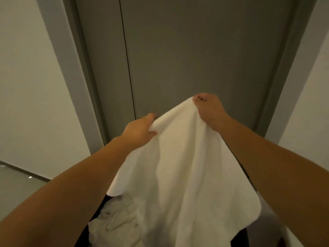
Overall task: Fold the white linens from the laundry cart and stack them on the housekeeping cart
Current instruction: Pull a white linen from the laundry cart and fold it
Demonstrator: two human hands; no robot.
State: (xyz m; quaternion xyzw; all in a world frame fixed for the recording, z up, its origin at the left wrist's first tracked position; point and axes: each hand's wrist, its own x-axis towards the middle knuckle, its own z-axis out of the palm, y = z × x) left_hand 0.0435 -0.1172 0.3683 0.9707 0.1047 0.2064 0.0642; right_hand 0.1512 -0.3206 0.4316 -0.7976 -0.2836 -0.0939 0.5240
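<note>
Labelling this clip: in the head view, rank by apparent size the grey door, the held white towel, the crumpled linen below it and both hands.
Largest first:
grey door
white towel
crumpled linen, partly hidden
left hand and right hand look alike, unranked

Grey door [204,50] between pale walls

A thin vertical seam [126,50] splits the door into a narrow left panel [103,50] and a much wider right one. A lighter grey frame [65,50] borders it on both sides. Beyond the frame stand the left wall [26,86] and the right wall [308,95], both plain. At lower left lies a glossy grey floor [19,186] (small light glints show on it), and a dark skirting strip [26,171] edges it.
</note>
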